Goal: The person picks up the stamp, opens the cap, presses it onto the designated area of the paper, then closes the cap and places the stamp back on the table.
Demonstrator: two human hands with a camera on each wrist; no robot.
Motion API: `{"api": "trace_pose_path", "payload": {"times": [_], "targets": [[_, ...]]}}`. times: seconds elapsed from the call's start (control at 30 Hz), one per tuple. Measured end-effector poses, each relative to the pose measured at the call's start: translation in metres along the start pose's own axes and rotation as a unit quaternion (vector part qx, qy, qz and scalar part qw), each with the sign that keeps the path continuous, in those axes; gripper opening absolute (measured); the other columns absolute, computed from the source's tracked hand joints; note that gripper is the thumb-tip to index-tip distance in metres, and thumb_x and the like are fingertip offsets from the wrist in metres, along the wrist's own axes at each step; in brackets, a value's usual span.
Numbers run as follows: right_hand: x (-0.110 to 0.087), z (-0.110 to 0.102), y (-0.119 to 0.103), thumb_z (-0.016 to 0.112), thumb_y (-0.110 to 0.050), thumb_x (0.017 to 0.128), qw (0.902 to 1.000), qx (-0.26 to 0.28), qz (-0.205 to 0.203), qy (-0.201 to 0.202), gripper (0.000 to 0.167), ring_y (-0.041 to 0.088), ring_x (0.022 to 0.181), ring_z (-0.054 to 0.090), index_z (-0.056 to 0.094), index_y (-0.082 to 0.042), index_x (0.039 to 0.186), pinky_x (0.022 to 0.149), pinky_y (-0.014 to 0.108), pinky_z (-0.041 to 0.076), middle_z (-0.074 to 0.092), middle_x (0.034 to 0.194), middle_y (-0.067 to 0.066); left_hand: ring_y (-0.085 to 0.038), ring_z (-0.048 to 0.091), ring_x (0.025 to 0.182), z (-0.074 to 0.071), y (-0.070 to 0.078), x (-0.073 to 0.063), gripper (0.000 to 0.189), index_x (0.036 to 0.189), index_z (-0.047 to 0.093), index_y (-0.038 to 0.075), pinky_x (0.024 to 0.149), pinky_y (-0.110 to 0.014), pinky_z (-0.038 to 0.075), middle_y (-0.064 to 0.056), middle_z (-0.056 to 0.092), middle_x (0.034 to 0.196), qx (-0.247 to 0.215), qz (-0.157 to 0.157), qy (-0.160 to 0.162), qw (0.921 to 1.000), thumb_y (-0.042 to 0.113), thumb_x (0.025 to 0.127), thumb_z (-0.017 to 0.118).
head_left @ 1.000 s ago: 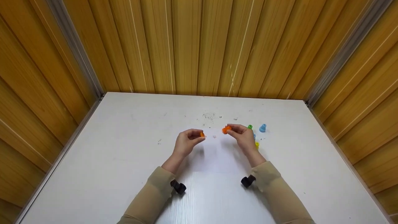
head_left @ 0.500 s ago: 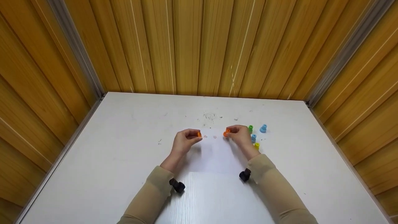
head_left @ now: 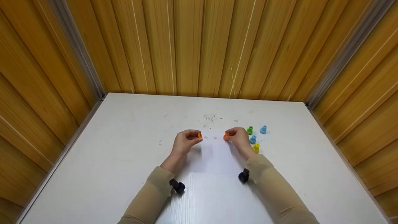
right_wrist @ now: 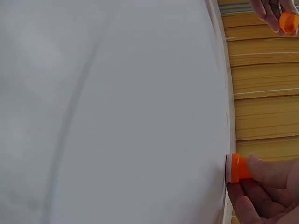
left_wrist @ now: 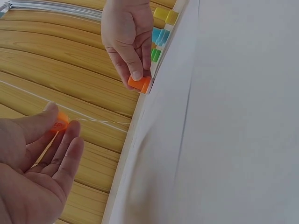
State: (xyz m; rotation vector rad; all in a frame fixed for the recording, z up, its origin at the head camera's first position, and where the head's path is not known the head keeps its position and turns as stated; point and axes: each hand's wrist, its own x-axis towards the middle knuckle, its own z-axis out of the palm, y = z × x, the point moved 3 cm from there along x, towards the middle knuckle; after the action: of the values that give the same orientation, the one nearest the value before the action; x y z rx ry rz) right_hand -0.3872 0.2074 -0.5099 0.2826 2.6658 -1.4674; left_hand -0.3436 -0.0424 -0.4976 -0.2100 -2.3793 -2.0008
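Note:
My right hand (head_left: 240, 139) pinches an orange stamp (right_wrist: 240, 168) by its handle, at the upper right of a white sheet of paper (head_left: 216, 158). In the right wrist view the stamp's pale face is down right at the paper. Two small reddish prints (head_left: 215, 137) show on the sheet, to the left of the stamp. Opposite, my left hand (head_left: 183, 143) pinches a small orange cap (left_wrist: 60, 122) between thumb and fingertips, raised above the sheet's left side. The cap's hollow opening (right_wrist: 288, 22) shows in the right wrist view.
Right of my right hand stand a green stamp (head_left: 250, 130), two light blue stamps (head_left: 263, 129) and a yellow stamp (head_left: 256, 147). Dark scribbles (head_left: 209, 117) mark the white table (head_left: 140, 124) behind the paper. Wood-patterned walls (head_left: 186, 46) enclose the back and sides.
My right hand has brought the orange stamp down to the paper, uncovering more of the coloured stamps. The left hand has drifted slightly left, and the left print now shows fully.

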Motion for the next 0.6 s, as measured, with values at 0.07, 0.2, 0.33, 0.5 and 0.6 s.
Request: {"api": "trace_pose_path", "payload": {"times": [0.07,0.2,0.33,0.5,0.6], "targets": [[-0.0005,0.0006,-0.0001,0.073,-0.001,0.092,1.0000,-0.003,-0.001,0.000,0.025,0.027,0.105,0.062,0.074,-0.004,0.117,0.103,0.037,0.057,0.070,0.118,0.016,-0.023,0.074,0.100,0.0001,0.0002,0.0002,0.034,0.119,0.072,-0.006,0.084,-0.026,0.062,-0.019,0.075,0.112,0.000,0.003,-0.001,1.0000,0.004,0.088,0.080],[-0.0019,0.0021,-0.0013,0.072,0.000,0.093,0.9999,-0.011,-0.003,-0.001,0.026,0.028,0.107,0.060,0.072,-0.004,0.118,0.105,0.039,0.056,0.068,0.120,0.016,-0.022,0.074,0.098,-0.0001,0.0001,0.0002,0.033,0.119,0.071,-0.006,0.084,-0.025,0.062,-0.019,0.075,0.111,-0.006,0.002,-0.002,1.0000,0.003,0.088,0.080],[-0.0038,0.0036,-0.0032,0.072,0.002,0.092,0.9993,-0.037,-0.010,0.000,0.026,0.029,0.108,0.059,0.071,-0.003,0.118,0.106,0.040,0.055,0.067,0.120,0.016,-0.019,0.073,0.097,-0.0003,-0.0004,-0.0002,0.031,0.117,0.072,-0.004,0.083,-0.024,0.062,-0.018,0.075,0.112,-0.008,-0.007,-0.003,0.9999,0.001,0.088,0.079],[-0.0052,0.0040,-0.0042,0.072,0.003,0.092,0.9992,-0.040,-0.005,0.001,0.026,0.029,0.107,0.059,0.071,-0.003,0.117,0.105,0.039,0.056,0.067,0.118,0.015,-0.021,0.072,0.099,-0.0009,0.0005,-0.0009,0.031,0.118,0.072,-0.004,0.084,-0.024,0.062,-0.018,0.074,0.114,-0.007,-0.009,-0.006,0.9999,0.000,0.088,0.079],[-0.0052,0.0035,-0.0043,0.072,0.003,0.092,0.9994,-0.034,-0.001,0.000,0.026,0.028,0.107,0.060,0.071,-0.004,0.117,0.105,0.038,0.056,0.067,0.118,0.014,-0.020,0.072,0.099,-0.0014,0.0013,-0.0010,0.032,0.118,0.072,-0.004,0.084,-0.025,0.062,-0.018,0.074,0.114,-0.005,-0.010,-0.007,0.9999,0.000,0.088,0.079]]}}
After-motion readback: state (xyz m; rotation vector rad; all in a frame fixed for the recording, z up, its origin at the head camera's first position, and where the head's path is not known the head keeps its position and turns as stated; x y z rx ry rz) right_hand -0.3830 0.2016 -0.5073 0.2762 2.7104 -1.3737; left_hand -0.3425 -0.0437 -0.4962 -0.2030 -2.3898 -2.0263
